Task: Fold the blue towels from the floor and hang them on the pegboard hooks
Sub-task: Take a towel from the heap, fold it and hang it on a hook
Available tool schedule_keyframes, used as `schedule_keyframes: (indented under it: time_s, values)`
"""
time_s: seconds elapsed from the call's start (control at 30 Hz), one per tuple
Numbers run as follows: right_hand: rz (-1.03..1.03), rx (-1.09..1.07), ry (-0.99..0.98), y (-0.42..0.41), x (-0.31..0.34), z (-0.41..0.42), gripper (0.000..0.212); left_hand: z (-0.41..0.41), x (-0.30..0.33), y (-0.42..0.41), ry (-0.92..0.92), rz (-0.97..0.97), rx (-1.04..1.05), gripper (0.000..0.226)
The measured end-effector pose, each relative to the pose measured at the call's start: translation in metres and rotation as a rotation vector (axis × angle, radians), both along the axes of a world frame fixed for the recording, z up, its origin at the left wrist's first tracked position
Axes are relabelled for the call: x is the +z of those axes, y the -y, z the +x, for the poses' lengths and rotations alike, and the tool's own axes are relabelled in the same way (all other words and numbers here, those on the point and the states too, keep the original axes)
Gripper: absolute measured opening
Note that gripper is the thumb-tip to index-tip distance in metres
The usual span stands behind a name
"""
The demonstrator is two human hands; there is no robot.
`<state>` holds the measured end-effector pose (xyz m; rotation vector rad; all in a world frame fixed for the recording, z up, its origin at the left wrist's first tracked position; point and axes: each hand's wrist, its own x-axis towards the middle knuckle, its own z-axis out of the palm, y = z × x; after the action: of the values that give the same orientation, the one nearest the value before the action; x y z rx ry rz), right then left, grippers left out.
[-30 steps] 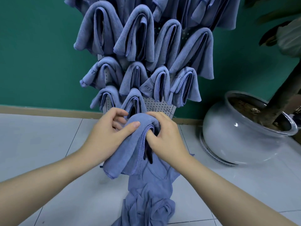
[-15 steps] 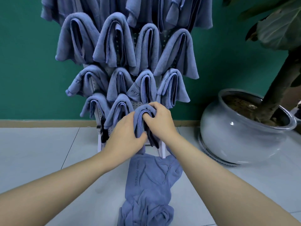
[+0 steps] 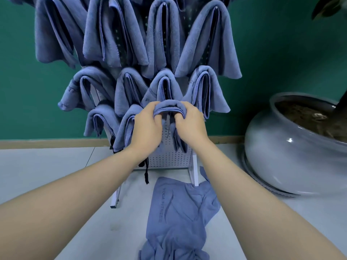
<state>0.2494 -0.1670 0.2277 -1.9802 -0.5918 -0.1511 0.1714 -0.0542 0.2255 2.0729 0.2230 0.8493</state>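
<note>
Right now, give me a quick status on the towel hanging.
Left hand, right hand grip folded towel at pegboard. More towels on floor. Nothing blocking.

Pegboard (image 3: 169, 158) behind floor towels (image 3: 178, 212), planter (image 3: 293, 147) right of pegboard, folded towel (image 3: 170, 107) between hands

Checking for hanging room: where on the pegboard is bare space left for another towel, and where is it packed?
Bare perforated panel shows only along the bottom, below both hands and above the frame's base bar. The left hand and right hand hold the folded towel at the bottom row's right end. Above, the hung towels overlap tightly. Floor tile left of the stand is open.
</note>
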Motion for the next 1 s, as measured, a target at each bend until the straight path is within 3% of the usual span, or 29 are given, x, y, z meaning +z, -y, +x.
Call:
schedule_keyframes:
  time_s: [0.23, 0.6, 0.9, 1.0]
  values:
    - [-0.063, -0.008, 0.047, -0.016, -0.006, 0.026, 0.032, 0.029, -0.012, -0.01, 0.026, 0.074, 0.081, 0.034]
    - [-0.134, -0.054, 0.118, -0.032, -0.027, 0.045, 0.021, 0.054, -0.042, -0.025, 0.037, 0.116, 0.126, 0.032]
    - [-0.143, -0.076, 0.173, -0.036, -0.049, 0.052, 0.037, 0.071, -0.07, -0.023, -0.018, -0.075, 0.034, 0.036]
    - [-0.086, -0.055, 0.145, -0.041, -0.057, 0.05, 0.043, 0.07, -0.08, -0.024, -0.08, -0.127, 0.003, 0.026]
